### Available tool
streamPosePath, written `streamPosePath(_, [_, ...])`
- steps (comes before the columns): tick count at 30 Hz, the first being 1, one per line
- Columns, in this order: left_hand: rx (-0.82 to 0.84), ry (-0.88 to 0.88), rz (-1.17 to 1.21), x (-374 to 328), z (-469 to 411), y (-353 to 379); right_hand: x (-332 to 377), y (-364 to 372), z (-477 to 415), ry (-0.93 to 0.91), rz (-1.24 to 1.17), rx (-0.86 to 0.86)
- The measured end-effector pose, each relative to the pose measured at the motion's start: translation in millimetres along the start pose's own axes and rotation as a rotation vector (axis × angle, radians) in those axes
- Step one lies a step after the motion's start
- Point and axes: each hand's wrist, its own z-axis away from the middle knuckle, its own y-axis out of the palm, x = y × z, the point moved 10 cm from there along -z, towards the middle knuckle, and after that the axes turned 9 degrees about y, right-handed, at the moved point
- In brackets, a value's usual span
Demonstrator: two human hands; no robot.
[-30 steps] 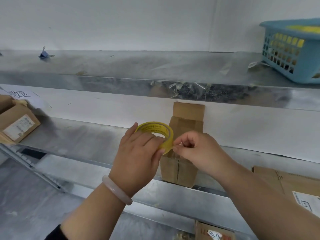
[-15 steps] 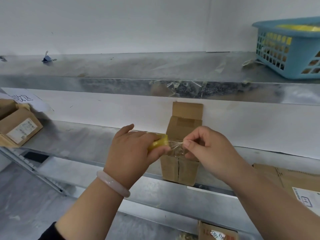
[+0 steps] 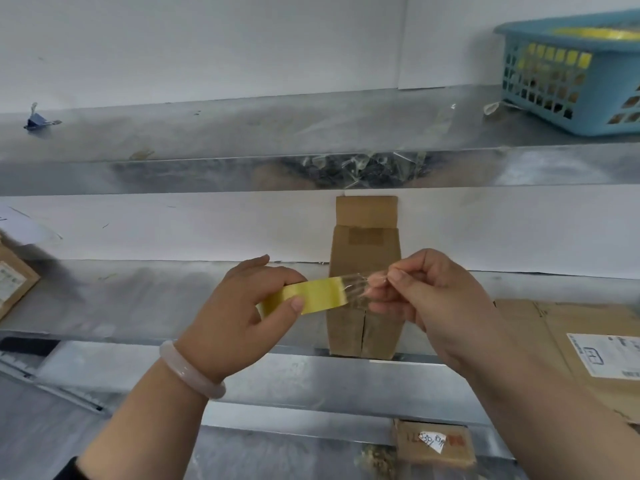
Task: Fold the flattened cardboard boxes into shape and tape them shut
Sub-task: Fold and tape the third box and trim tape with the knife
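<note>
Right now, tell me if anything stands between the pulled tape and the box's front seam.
Nothing visible does. The tape strip stretches from the roll in the left hand to the right hand, directly in front of the box on the shelf; its seam below shows bare.

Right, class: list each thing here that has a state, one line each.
left hand, grips the tape roll
right hand, pinches the tape strip
tape strip, stretched between the hands
cardboard box, standing, one flap raised
flattened cardboard, lying flat, unfolded
blue basket, upright
</note>
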Motion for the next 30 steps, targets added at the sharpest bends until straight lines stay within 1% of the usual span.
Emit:
streamPosePath(2, [0.020,0.007,-0.037,3.6,0.9,0.7,0.0,-7.6,1.9,-0.010,-0.003,-0.043])
streamPosePath(5, [0.067,0.016,-0.273,11.9,1.8,2.6,0.9,-15.1,4.8,-0.029,0.003,-0.085])
streamPosePath(6, [0.081,0.019,-0.308,13.6,1.5,4.0,0.0,-18.0,5.4,-0.030,-0.010,-0.099])
streamPosePath(8, [0.086,0.051,-0.281,13.4,1.2,6.3,-3.2,-29.5,5.1,-0.019,-0.084,-0.145])
streamPosePath(11, [0.074,0.101,-0.080,15.8,6.7,10.9,-8.9,-49.8,4.0,0.007,-0.225,-0.175])
streamPosePath(13, [0.070,0.109,-0.024,18.9,11.3,14.7,-15.8,-58.8,3.7,0.033,-0.256,-0.183])
streamPosePath(15, [0.075,0.106,-0.049,20.0,12.4,17.9,-26.8,-63.7,3.8,0.071,-0.278,-0.199])
streamPosePath(17, [0.068,0.104,-0.134,21.2,11.3,18.3,-36.5,-68.3,3.6,0.099,-0.305,-0.220])
streamPosePath(24, [0.109,0.043,-0.346,39.6,15.4,36.6,-55.9,-78.2,-1.9,0.105,-0.317,-0.275])
streamPosePath(27, [0.133,0.062,-0.369,41.5,14.8,44.8,-64.7,-83.1,-5.0,0.130,-0.313,-0.318])
streamPosePath(30, [0.200,0.134,-0.307,39.9,15.5,53.2,-68.3,-88.0,-7.2,0.140,-0.315,-0.345])
